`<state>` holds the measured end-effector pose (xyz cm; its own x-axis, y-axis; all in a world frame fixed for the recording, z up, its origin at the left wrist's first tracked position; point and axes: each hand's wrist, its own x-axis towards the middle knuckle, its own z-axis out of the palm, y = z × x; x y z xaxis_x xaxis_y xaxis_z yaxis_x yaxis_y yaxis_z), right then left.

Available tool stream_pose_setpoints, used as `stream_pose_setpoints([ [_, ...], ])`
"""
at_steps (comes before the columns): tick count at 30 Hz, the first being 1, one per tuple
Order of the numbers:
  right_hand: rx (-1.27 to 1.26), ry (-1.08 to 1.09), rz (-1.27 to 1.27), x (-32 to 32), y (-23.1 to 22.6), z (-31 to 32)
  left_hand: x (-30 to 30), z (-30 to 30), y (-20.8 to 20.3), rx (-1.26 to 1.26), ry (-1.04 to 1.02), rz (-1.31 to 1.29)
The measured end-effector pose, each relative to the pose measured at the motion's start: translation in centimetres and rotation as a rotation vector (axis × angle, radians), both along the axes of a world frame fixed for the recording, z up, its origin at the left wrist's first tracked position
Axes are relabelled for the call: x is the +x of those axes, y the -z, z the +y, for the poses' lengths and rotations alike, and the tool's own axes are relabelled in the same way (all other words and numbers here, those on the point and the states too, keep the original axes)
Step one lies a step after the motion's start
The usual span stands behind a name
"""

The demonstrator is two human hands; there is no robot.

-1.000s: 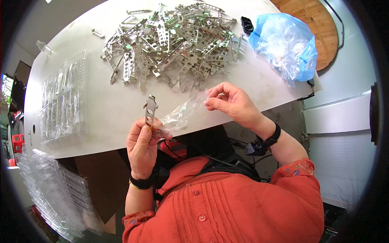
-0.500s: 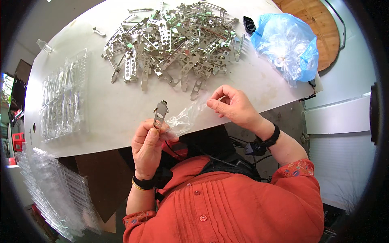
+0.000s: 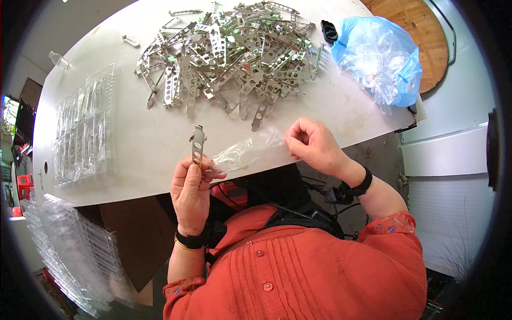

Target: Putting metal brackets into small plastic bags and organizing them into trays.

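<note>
**Bracket [image 3: 198, 144] upright in our left hand [image 3: 190, 198]**

We pinch it between thumb and fingers over the table [image 3: 154, 144], its holes showing. The same hand bunches one end of a clear bag [image 3: 240, 153]. The bag stretches toward our right hand [image 3: 316, 146], fingers curled narrow; we cannot tell whether they grip it. Beyond lies a pile [image 3: 224, 58] of brackets, a tray [image 3: 111, 133] left, a blue sack [image 3: 349, 37] right.

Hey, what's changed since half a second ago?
The left hand, holding a metal bracket, has shifted left; the right hand has moved right, so the clear plastic bag spreads wider between them. Nothing was visibly let go. The bracket pile and blue bag stayed put.
</note>
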<state>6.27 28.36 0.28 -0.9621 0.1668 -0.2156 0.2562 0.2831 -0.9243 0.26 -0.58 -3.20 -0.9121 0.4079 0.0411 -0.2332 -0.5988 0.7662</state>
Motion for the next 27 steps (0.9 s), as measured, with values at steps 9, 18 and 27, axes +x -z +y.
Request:
stream_pose_setpoints([
  [9, -0.222, 0.065, -0.112, -0.1, -0.3, 0.6, 0.1, -0.5, -0.3, -0.043, 0.038, 0.012],
  [18, -0.401, -0.171, -0.18, -0.9, 0.2, 0.6, 0.2, -1.0, -0.4, -0.191, 0.14, 0.154],
  [27, -0.503, -0.143, -0.127, -0.3, -1.6, 0.6, 0.2, -0.9, -1.0, -0.126, 0.103, 0.084],
])
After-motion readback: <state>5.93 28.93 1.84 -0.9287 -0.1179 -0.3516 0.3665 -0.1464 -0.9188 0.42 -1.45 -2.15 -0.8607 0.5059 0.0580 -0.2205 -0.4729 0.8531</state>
